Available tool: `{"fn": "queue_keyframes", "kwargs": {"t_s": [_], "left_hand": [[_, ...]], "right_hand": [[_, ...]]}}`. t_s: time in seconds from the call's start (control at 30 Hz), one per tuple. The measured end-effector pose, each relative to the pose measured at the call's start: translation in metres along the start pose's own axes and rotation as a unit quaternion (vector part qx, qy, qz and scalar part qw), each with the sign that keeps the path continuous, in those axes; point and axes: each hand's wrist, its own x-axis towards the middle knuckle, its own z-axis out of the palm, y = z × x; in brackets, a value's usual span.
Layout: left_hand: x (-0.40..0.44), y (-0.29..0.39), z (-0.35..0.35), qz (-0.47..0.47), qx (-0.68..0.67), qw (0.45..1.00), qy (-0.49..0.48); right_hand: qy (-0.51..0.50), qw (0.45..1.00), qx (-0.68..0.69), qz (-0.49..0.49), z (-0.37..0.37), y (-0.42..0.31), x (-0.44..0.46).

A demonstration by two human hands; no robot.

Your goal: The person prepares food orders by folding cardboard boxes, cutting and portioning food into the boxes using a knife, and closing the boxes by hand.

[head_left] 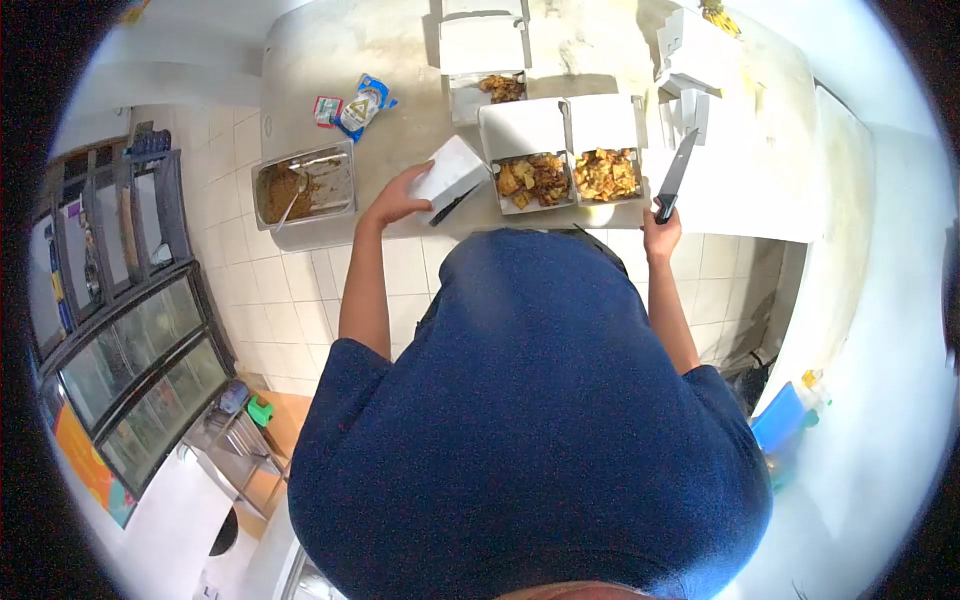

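Note:
My left hand (398, 196) is closed around a small white carton box (452, 172), tilted near the front edge of the counter. A dark strip shows along the box's lower side; I cannot make out what it is. In my right hand (660, 238) is a knife (680, 168) with a black handle, its blade pointing away from me. Between the hands stand two open white boxes with browned, fried-looking food pieces (537, 180) in one and paler golden pieces (606, 175) in the other. Behind them, a third open box (470, 98) holds some browned food.
A metal pan (350, 190) with brown sauce and a spoon sits at the counter's left. Behind it lie a blue and white packet (366, 104) and a small red and white packet (327, 111). White folded cartons (690, 55) stand at the right, near something yellow (720, 18).

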Motion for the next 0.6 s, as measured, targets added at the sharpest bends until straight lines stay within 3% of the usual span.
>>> {"fn": "queue_keyframes", "kwargs": {"t_s": [0.13, 0.23, 0.27, 0.37, 0.4, 0.5, 0.57, 0.6], "left_hand": [[-0.002, -0.017, -0.008, 0.009, -0.186, 0.982, -0.025], [0.0, -0.016, -0.023, -0.037, -0.354, 0.932, -0.071], [0.003, -0.027, -0.024, -0.02, -0.363, 0.93, -0.052], [0.007, -0.049, -0.032, -0.209, -0.468, 0.852, 0.107], [0.008, -0.051, -0.035, -0.188, -0.487, 0.842, 0.139], [0.032, -0.064, -0.044, -0.186, -0.451, 0.83, 0.271], [0.058, -0.08, -0.043, -0.149, -0.213, 0.879, 0.399], [0.069, -0.085, -0.044, -0.127, -0.086, 0.879, 0.452]], "right_hand": [[-0.017, 1.0, 0.02, -0.005, 0.002, -0.001, -0.004], [-0.029, 0.999, 0.011, -0.013, 0.001, -0.007, -0.006], [-0.032, 0.999, 0.012, -0.019, 0.003, -0.009, -0.006], [-0.04, 0.998, 0.002, -0.04, 0.002, -0.013, -0.007], [-0.044, 0.998, -0.008, -0.048, 0.0, -0.018, -0.01], [-0.027, 0.994, -0.069, -0.079, 0.005, -0.005, -0.003], [-0.01, 0.993, -0.077, -0.093, 0.009, -0.013, -0.012], [-0.005, 0.991, -0.086, -0.106, 0.014, -0.001, -0.012]]}}
